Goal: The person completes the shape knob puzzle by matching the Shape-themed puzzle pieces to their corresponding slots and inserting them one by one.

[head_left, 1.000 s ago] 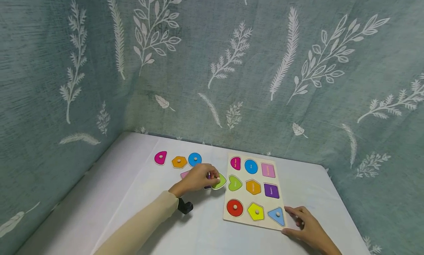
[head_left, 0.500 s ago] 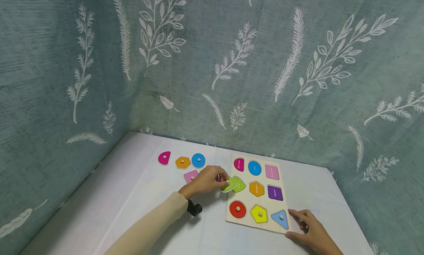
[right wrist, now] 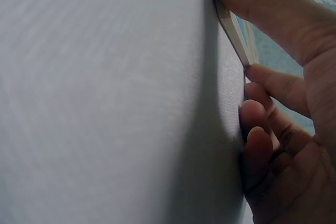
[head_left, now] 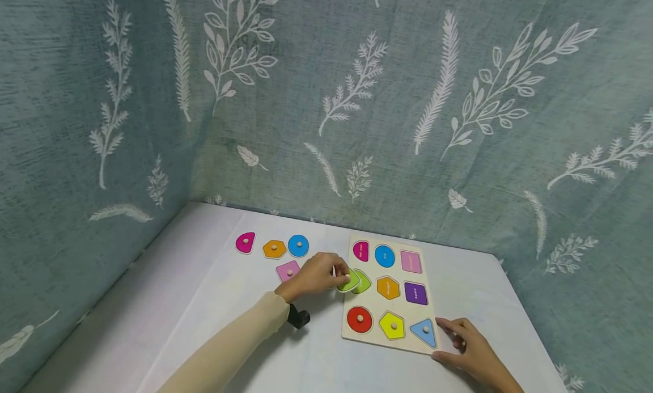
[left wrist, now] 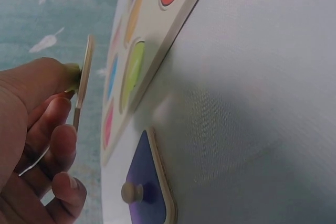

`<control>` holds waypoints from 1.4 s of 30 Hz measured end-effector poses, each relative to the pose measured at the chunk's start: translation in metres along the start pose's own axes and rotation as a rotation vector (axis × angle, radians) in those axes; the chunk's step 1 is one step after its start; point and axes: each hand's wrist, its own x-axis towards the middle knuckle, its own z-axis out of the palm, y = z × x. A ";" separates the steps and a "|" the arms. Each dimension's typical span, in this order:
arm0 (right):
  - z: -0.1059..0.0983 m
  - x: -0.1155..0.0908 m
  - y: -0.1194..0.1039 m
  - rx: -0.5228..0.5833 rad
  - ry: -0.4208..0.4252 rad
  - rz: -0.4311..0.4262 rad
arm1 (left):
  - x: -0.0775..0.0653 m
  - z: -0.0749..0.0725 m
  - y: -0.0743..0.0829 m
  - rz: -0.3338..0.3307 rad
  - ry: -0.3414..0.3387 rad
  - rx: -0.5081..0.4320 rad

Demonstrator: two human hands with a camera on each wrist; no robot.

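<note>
My left hand [head_left: 321, 275] pinches a green heart puzzle piece [head_left: 348, 284] by its knob. The piece is tilted at the left edge of the wooden puzzle board [head_left: 374, 301], overlapping the green heart recess [head_left: 364, 283] in the head view. In the left wrist view, the heart piece [left wrist: 85, 72] shows edge-on, raised above the table. Below it lies a purple knobbed piece [left wrist: 144, 192], which the hand hides in the head view. My right hand [head_left: 471, 347] holds the board's near right corner, thumb on the front edge and index finger on the right edge.
Red circle [head_left: 357, 323], yellow pentagon [head_left: 390, 328] and blue triangle [head_left: 422, 335] pieces sit in the board's near row. Left of the board lie magenta half-round [head_left: 245, 245], orange hexagon [head_left: 272, 252], blue circle [head_left: 296, 249] and pink [head_left: 283, 272] pieces. A patterned curtain [head_left: 306, 98] stands behind.
My left hand has carried the green heart rightward from beside the board to over its left edge. The right hand keeps its place at the corner. The head view shifted slightly.
</note>
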 end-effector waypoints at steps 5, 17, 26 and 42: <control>0.001 0.001 -0.002 0.011 -0.004 0.009 | 0.005 0.005 -0.001 0.003 0.007 0.007; -0.002 0.001 0.002 0.033 0.008 0.006 | 0.022 0.025 0.003 0.003 -0.008 -0.013; -0.001 0.000 0.002 0.039 0.009 0.010 | 0.030 0.041 0.003 -0.008 -0.043 0.026; 0.000 0.000 0.001 0.040 0.008 -0.008 | 0.031 0.047 0.001 -0.058 0.007 0.112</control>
